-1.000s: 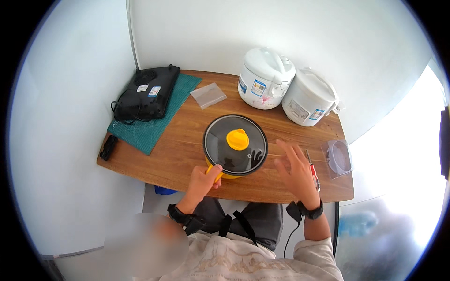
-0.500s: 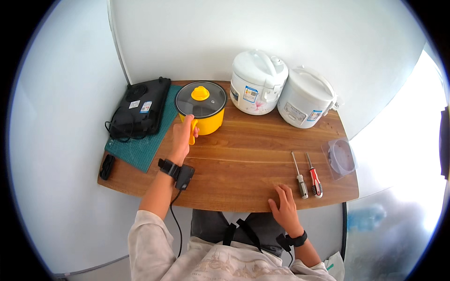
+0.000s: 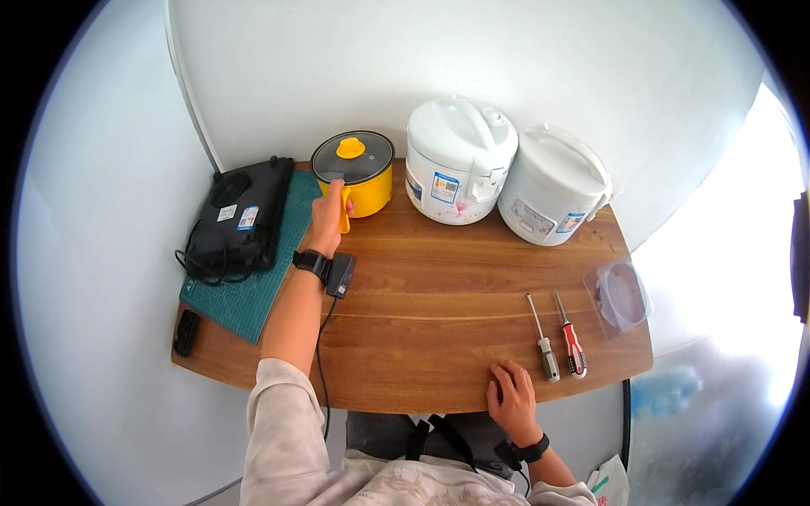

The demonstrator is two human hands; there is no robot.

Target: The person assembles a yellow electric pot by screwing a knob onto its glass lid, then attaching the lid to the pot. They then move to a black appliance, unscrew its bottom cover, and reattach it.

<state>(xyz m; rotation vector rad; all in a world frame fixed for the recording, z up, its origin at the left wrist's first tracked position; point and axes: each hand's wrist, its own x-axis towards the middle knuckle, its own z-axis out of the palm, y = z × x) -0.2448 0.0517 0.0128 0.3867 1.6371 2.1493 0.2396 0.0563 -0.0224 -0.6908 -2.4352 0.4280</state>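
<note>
Gripping handle [image 3: 345,218] of yellow pot [image 3: 369,201], left hand [image 3: 327,218], well away, right hand [image 3: 513,401] half-curled

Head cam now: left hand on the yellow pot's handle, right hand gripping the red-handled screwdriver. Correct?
One error: the right hand isn't gripping the red-handled screwdriver. The head view shows it at the wooden table's front edge, apart from that tool. Left hand on the yellow pot's handle stands.
</note>
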